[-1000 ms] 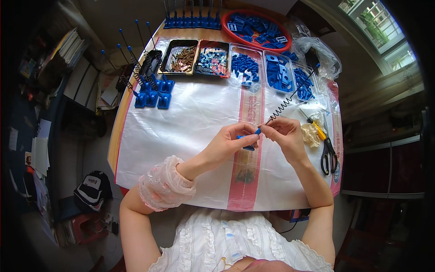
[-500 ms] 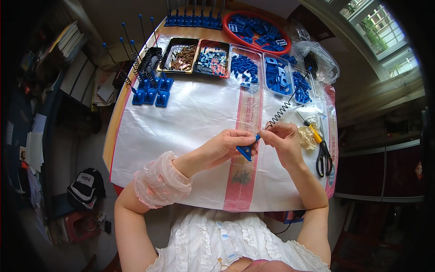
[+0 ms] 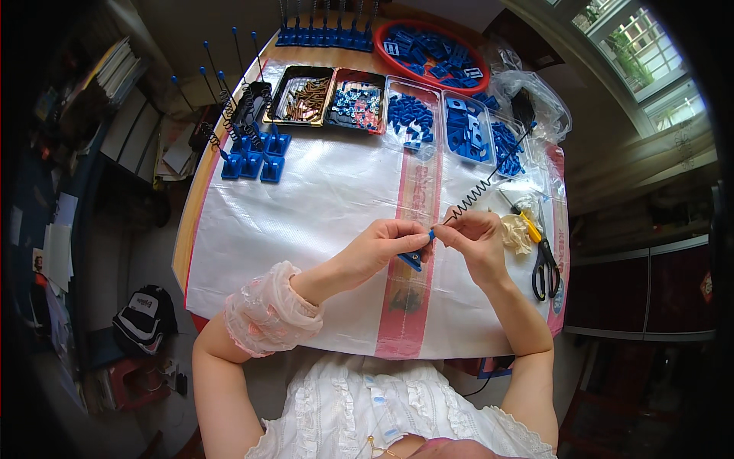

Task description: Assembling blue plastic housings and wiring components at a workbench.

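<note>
My left hand (image 3: 387, 246) is closed on a blue plastic base (image 3: 410, 261), tilted over the middle of the covered table. Just beside it, my right hand (image 3: 475, 239) pinches the lower end of a black coil spring rod (image 3: 472, 198). This rod slants away to the upper right and ends in a small blue tip (image 3: 533, 125). The rod's lower end meets the narrow blue neck of the base, between the fingertips of both hands. How far the rod sits in the neck is hidden by the fingers.
Finished-looking spring pieces on blue bases (image 3: 251, 164) stand at the far left. Along the back are a tray of brass-coloured screws (image 3: 310, 99), a tray of nuts (image 3: 356, 103), clear trays of blue parts (image 3: 411, 115) and a red basin (image 3: 485, 57). Scissors (image 3: 545, 275) and a yellow-handled screwdriver (image 3: 531, 228) lie right.
The spring rod's tip has swung slightly to the right and down. My hands have shifted a little, and the blue base has turned a bit in my left hand.
</note>
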`<state>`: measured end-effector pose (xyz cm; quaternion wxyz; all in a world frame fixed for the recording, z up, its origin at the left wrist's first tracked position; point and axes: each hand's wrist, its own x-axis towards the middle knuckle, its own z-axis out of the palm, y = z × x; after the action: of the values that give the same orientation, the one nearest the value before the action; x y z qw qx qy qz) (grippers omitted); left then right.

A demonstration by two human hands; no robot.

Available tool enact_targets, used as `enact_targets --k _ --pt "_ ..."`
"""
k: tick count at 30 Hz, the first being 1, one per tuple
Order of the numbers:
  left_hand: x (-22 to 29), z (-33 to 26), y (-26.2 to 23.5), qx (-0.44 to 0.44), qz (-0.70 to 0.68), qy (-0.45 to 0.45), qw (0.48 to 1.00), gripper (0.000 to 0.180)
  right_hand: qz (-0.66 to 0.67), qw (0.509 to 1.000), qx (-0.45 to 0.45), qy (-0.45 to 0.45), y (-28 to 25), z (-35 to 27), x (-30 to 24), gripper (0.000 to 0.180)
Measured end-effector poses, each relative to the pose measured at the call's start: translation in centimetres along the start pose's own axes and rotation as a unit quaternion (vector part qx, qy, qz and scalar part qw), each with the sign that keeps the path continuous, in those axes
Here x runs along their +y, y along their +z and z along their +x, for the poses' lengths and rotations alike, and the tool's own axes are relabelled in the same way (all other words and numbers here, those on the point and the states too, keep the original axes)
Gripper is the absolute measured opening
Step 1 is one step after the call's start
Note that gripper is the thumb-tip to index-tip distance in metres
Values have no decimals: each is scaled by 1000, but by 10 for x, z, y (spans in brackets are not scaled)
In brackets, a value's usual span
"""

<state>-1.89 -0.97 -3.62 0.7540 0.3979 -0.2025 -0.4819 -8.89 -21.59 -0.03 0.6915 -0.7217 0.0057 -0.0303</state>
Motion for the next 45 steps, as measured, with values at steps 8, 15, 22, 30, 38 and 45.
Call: enact_targets --k 8,15,22,30,38,45 --pt "-4 0 -4 13 51 22 998 21 30 999 -26 -35 3 0 6 3" --pt "-5 0 -7 13 35 14 999 21 38 998 -40 -34 5 1 4 1" --pt "-6 0 -7 20 32 18 999 21 57 997 -46 -35 8 2 4 4" --pt "-12 1 -10 38 51 15 998 21 61 997 -30 -19 11 1 7 4" --pt "-10 0 -9 36 -14 -16 999 23 73 997 -8 -12 10 1 21 6" --pt "-8 0 -10 22 -48 -43 998 22 97 995 13 10 11 -3 23 3"
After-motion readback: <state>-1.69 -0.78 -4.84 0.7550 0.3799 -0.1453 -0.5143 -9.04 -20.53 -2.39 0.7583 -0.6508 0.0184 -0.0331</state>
